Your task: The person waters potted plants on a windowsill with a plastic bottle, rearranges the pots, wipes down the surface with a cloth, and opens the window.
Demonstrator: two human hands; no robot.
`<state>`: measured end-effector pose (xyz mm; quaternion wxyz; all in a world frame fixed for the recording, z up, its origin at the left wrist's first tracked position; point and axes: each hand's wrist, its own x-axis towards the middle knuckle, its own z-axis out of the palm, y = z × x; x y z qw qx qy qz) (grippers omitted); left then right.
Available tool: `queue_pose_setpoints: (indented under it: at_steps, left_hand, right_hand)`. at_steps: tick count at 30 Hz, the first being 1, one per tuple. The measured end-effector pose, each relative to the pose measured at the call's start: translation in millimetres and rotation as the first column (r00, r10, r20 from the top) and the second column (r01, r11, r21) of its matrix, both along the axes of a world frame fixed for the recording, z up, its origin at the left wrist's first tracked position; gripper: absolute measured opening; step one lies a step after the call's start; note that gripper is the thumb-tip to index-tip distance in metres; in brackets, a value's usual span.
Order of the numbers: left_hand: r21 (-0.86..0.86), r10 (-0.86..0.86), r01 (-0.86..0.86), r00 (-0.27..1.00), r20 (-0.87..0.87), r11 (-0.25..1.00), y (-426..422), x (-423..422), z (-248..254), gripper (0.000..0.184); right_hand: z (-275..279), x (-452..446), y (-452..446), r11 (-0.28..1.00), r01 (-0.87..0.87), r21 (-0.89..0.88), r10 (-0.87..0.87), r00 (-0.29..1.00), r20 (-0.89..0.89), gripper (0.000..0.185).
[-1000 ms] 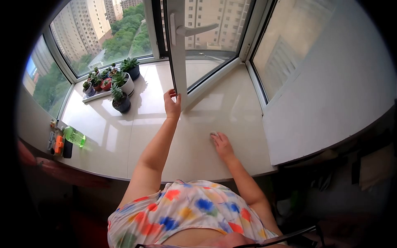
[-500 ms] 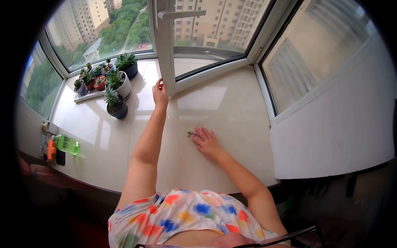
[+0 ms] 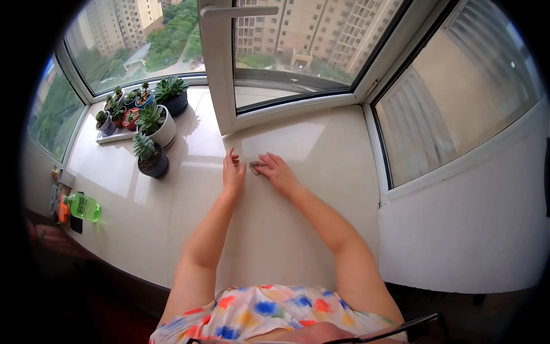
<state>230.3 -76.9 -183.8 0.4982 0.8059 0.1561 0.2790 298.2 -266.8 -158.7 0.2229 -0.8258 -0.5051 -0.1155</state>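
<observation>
A small crumpled grey cloth [image 3: 254,167] lies on the pale glossy tiled sill [image 3: 275,241]. My right hand [image 3: 279,173] has its fingers and thumb on the cloth, which sticks out to the left of them. Just left of the cloth, my left hand [image 3: 232,176] is held with fingers loosely curved and apart, with nothing in it. Both hands are low over the sill, in front of the lower corner of the inward-swung window sash [image 3: 220,97].
Potted succulents [image 3: 154,123] stand at the far left, several of them on a white tray [image 3: 117,138]. A bottle of green liquid [image 3: 85,207] lies at the left edge beside an orange item [image 3: 63,211]. The sash handle [image 3: 240,11] juts out above.
My left hand has let go of the window sash edge and come down toward me. My right hand has moved up and left with the cloth. The view has shifted slightly.
</observation>
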Motion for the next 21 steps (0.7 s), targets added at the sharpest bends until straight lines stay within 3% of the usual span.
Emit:
queue_pose_setpoints:
  at_steps: [5, 8, 11, 15, 17, 20, 21]
  left_hand:
    - [0.089, -0.016, 0.030, 0.988, -0.156, 0.996, -11, -8, 15, 0.061]
    - [0.235, 0.021, 0.036, 0.971, -0.236, 0.971, -18, -10, 26, 0.060]
    - [0.234, 0.014, 0.048, 0.966, -0.257, 0.971, -21, -9, 33, 0.061]
    - [0.224, 0.008, 0.051, 0.966, -0.257, 0.973, -21, -8, 34, 0.061]
    - [0.231, 0.008, 0.053, 0.966, -0.259, 0.971, -21, -9, 35, 0.060]
    - [0.247, -0.009, 0.067, 0.973, -0.229, 0.967, -20, -10, 34, 0.057]
    - [0.236, -0.008, 0.065, 0.972, -0.235, 0.970, -21, -10, 35, 0.057]
  right_hand:
    - [-2, 83, -28, 0.989, 0.127, -0.072, -0.123, 0.991, 0.059, 0.034]
    - [-7, 140, -67, 0.973, 0.203, -0.114, -0.196, 0.979, 0.063, 0.034]
    - [-4, 189, -109, 0.926, 0.353, -0.133, -0.354, 0.935, 0.021, 0.034]
    - [-13, 251, -169, 0.799, 0.585, -0.139, -0.585, 0.810, 0.046, 0.033]
    - [-19, 270, -199, 0.744, 0.666, -0.051, -0.666, 0.746, 0.027, 0.030]
    - [-15, 273, -225, 0.538, 0.834, -0.126, -0.842, 0.540, -0.017, 0.027]
    - [-22, 272, -228, 0.525, 0.846, -0.092, -0.850, 0.526, -0.015, 0.026]
